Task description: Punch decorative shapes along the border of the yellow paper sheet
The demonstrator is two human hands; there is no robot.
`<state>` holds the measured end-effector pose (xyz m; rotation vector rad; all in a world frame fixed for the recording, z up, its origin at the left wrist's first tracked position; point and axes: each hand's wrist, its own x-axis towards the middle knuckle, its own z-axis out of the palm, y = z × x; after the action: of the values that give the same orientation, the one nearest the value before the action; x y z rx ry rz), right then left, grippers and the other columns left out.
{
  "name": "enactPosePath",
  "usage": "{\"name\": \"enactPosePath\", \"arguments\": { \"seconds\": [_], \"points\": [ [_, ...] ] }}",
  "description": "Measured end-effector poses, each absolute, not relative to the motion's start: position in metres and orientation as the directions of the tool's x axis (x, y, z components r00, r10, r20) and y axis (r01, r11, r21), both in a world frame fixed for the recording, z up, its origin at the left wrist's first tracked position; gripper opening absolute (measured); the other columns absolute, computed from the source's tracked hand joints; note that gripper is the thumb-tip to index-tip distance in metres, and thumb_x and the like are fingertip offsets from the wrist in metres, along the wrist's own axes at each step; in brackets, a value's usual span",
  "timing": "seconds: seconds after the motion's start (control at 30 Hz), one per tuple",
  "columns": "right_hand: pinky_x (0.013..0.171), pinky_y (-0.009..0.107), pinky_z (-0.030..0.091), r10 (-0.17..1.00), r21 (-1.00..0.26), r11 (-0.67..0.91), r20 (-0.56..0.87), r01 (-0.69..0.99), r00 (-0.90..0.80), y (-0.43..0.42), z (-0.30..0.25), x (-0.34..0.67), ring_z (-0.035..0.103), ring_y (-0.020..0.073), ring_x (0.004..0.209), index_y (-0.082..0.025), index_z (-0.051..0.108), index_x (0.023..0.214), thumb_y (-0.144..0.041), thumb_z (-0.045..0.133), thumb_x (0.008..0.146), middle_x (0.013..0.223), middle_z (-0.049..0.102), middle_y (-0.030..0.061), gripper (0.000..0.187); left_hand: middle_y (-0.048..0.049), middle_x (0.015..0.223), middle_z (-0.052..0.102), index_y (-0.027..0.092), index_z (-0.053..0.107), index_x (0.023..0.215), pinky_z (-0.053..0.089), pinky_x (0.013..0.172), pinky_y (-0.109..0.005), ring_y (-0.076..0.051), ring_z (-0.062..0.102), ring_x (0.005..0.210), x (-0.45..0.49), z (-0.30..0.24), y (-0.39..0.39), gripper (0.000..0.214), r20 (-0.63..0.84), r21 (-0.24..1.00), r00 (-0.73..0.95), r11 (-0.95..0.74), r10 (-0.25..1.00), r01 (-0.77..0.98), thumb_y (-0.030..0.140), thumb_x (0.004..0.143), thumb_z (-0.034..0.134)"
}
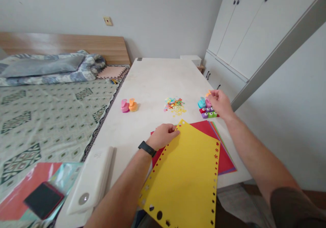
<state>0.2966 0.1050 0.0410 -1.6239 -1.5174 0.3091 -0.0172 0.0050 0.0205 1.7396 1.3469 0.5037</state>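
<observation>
My left hand pinches the upper left edge of a yellow sheet of paper. Small shapes are punched along the sheet's left, right and bottom edges. Under it lie red paper and other coloured sheets. At the right side of the table, my right hand has its fingers closed on an orange paper punch, mostly hidden by them. Right by that hand stand a turquoise punch, a pink punch and several small red, purple and green punches.
A pile of colourful paper cutouts lies mid-table. To its left are a pink punch and an orange one. A long white device lies along the table's left edge. On the bed are a dark phone-like object and plastic-wrapped paper.
</observation>
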Motion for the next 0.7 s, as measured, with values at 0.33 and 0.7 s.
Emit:
{"name": "enactPosePath", "arguments": {
  "seconds": [0.33, 0.7],
  "points": [
    [0.103, 0.050, 0.038, 0.968, -0.076, -0.207, 0.128, 0.975, 0.216, 0.220, 0.047, 0.341, 0.060, 0.0368, 0.118, -0.005, 0.073, 0.111, -0.042, 0.065, 0.088, 0.114, 0.071, 0.0257, 0.044, 0.0023, 0.061, 0.051, 0.021, 0.054, 0.068, 0.029, 0.052, -0.027, -0.013, 0.043, 0.056, -0.019, 0.028, -0.002, 0.039, -0.217, 0.847, 0.341, 0.003, 0.915, 0.531, 0.057, 0.081, 0.061],
    [0.108, 0.054, 0.032, 0.969, -0.015, -0.216, 0.121, 0.976, 0.216, 0.239, 0.036, 0.331, 0.054, 0.0388, 0.124, 0.005, 0.073, 0.106, -0.025, 0.071, 0.082, 0.120, 0.066, 0.0360, 0.039, 0.0031, 0.061, 0.050, 0.020, 0.054, 0.067, 0.028, 0.052, -0.027, -0.012, 0.042, 0.056, -0.020, 0.021, -0.002, 0.038, -0.189, 0.857, 0.334, -0.011, 0.924, 0.515, 0.055, 0.082, 0.060]
  ]
}}
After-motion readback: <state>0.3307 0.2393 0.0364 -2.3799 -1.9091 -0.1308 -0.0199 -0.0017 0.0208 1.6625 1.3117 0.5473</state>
